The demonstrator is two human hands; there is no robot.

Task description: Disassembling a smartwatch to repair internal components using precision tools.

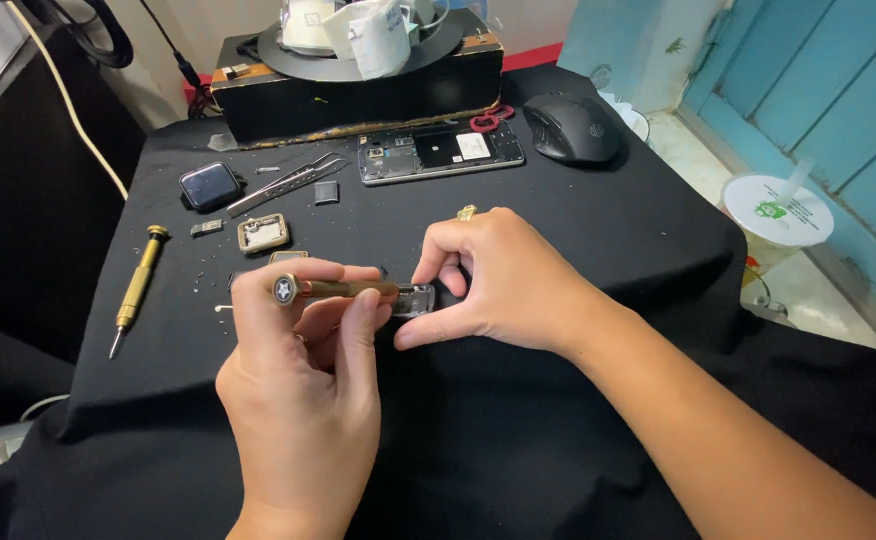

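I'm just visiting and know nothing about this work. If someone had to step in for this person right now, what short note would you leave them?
Left hand: its grip is closed on a brass screwdriver, tip pointing at the small clear part.
Right hand: steadies that part on the black cloth with fingertips and thumb.
Nearby: second brass screwdriver at left, watch screen, small metal frame, tweezers, opened phone, black mouse at the back.
Done: the watch lies apart in pieces.
Left: whether the screw is going in or out cannot be told.
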